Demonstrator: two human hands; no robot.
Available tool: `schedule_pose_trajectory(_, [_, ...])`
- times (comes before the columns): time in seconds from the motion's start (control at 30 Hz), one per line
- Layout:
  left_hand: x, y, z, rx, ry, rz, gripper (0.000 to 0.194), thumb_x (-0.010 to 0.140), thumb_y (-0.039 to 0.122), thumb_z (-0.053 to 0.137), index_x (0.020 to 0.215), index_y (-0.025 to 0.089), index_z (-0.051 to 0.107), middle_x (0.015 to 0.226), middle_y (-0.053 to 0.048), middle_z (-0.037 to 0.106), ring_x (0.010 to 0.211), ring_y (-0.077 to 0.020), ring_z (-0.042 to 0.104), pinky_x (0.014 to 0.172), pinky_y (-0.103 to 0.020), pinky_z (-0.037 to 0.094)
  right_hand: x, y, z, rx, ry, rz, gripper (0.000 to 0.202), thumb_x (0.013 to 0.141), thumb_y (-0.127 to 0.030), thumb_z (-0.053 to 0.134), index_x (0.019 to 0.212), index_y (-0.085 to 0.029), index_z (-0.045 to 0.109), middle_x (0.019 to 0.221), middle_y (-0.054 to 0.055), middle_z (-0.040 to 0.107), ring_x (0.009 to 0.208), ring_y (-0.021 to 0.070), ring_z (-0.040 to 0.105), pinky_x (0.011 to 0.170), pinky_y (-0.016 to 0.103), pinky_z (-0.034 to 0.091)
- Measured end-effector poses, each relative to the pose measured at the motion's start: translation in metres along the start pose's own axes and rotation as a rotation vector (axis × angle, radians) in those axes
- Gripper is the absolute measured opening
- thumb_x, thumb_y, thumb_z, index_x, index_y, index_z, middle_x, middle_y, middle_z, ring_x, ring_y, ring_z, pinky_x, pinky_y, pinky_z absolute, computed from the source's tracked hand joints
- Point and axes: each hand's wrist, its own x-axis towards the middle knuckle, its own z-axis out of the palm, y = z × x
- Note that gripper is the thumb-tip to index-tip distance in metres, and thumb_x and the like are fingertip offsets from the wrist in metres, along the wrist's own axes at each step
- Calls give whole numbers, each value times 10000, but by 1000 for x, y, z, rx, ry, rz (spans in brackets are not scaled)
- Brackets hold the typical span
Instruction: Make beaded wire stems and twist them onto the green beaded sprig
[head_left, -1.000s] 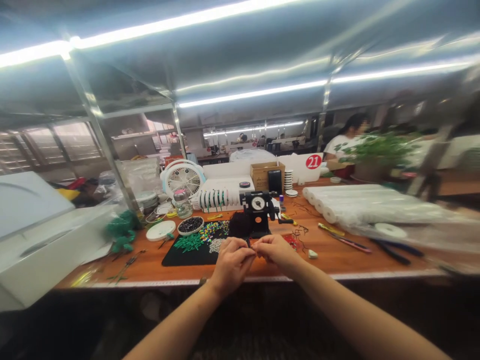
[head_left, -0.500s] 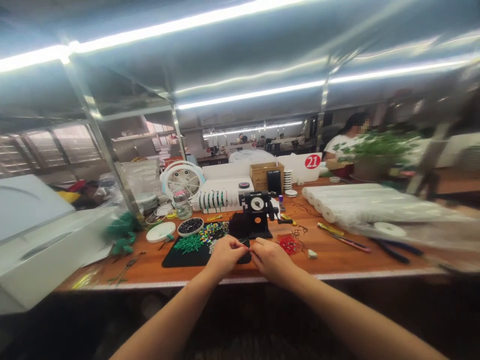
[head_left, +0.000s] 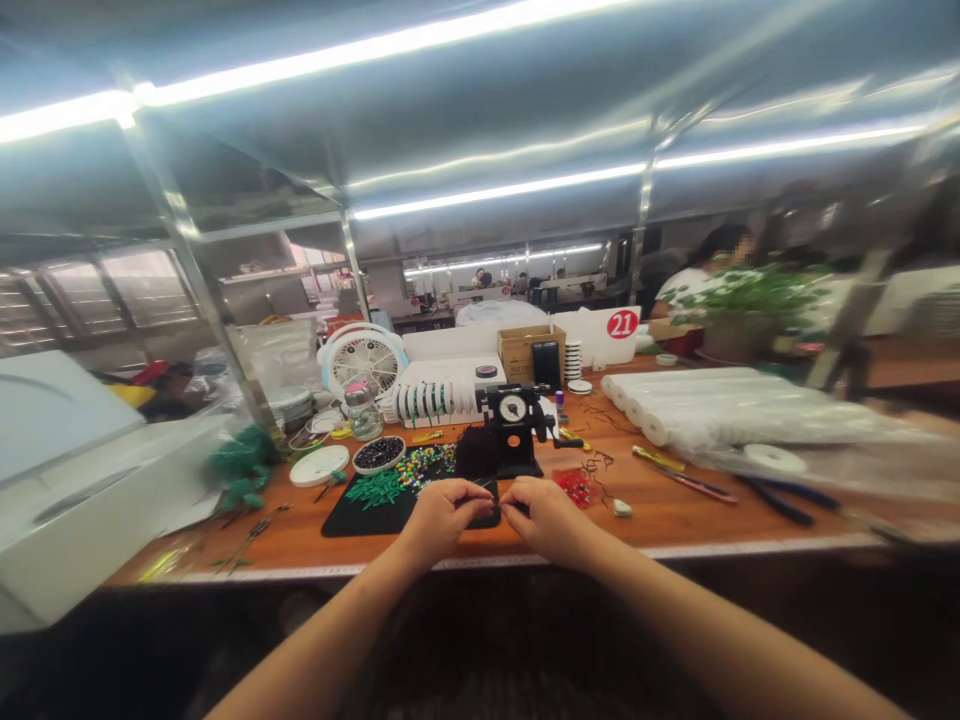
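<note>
My left hand (head_left: 442,515) and my right hand (head_left: 544,515) meet fingertip to fingertip over the right edge of a black mat (head_left: 345,518). Both are closed in a pinch; what lies between the fingers is too small to make out. Green pieces (head_left: 375,488), mixed coloured beads (head_left: 424,463) and a dish of dark beads (head_left: 379,454) are left of my left hand. Behind my hands stands a black machine (head_left: 516,430) with a round dial and a crank. Red beads (head_left: 574,487) are spread just beyond my right hand.
White rolls in plastic (head_left: 697,400), pliers (head_left: 780,497) and tweezers (head_left: 690,478) lie on the right. Spools (head_left: 431,400), a fan (head_left: 365,365) and a glass jar (head_left: 363,412) stand behind. A white box (head_left: 97,500) is at left. A person (head_left: 705,270) sits beyond the plant.
My fingertips have shifted slightly and my left fingers are spread a little more around the pinch. The view has moved a little; objects on the table stay in place.
</note>
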Motion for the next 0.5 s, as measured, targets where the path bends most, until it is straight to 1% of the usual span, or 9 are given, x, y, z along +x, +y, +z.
schedule_pose_trajectory(0.07, [-2, 2, -4, 15, -30, 33, 167, 798, 286, 564, 826, 209, 710, 775, -39, 699, 723, -176, 635, 685, -278, 496, 0, 1, 0, -12, -6, -13, 173, 804, -101, 510, 710, -156, 645, 696, 33, 623, 665, 149, 574, 603, 224, 392])
schedule_pose_trajectory(0.13, [-4, 5, -8, 31, -46, 70, 191, 815, 289, 540, 835, 219, 716, 810, -53, 683, 771, -187, 608, 746, -311, 470, -1, 2, 0, -31, -15, -36, 171, 807, -92, 499, 730, -154, 639, 719, 41, 612, 674, 153, 565, 611, 230, 391])
schedule_pose_trajectory(0.23, [-1, 10, -10, 16, -49, 98, 155, 789, 280, 571, 776, 230, 717, 851, -61, 659, 865, -209, 544, 866, -361, 390, -2, 3, 1, -65, -40, -83, 190, 815, -72, 471, 751, -154, 631, 729, 47, 572, 659, 157, 533, 597, 241, 378])
schedule_pose_trajectory(0.3, [3, 12, -10, -28, -36, 71, 133, 767, 277, 593, 723, 224, 706, 837, -57, 644, 891, -215, 513, 905, -373, 347, -3, 4, 2, -74, -58, -120, 201, 817, -64, 462, 761, -163, 628, 729, 39, 541, 650, 155, 511, 586, 242, 371])
schedule_pose_trajectory(0.33, [6, 12, -9, -60, -29, 39, 133, 761, 280, 599, 700, 216, 697, 807, -53, 637, 874, -213, 510, 896, -373, 348, -3, 5, 2, -73, -65, -136, 202, 818, -64, 462, 770, -169, 628, 740, 35, 528, 645, 151, 503, 581, 241, 370])
schedule_pose_trajectory(0.4, [11, 12, -5, -145, -27, -54, 166, 756, 304, 605, 656, 191, 672, 716, -42, 616, 774, -197, 524, 804, -358, 391, -4, 5, 1, -62, -68, -158, 202, 837, -82, 456, 805, -182, 628, 794, 32, 507, 643, 137, 495, 584, 234, 378])
schedule_pose_trajectory(0.43, [13, 11, -2, -199, -36, -111, 198, 752, 329, 611, 633, 177, 656, 661, -33, 600, 702, -182, 525, 734, -342, 410, -5, 5, -1, -21, -56, -164, 199, 852, -98, 451, 822, -186, 628, 829, 34, 498, 657, 133, 499, 598, 232, 389])
schedule_pose_trajectory(0.5, [16, 8, 7, -332, -72, -221, 301, 738, 414, 625, 588, 153, 621, 561, -10, 554, 570, -146, 502, 615, -306, 414, -5, 3, -4, 147, -6, -164, 187, 871, -137, 451, 826, -187, 625, 878, 42, 487, 720, 136, 517, 644, 235, 413])
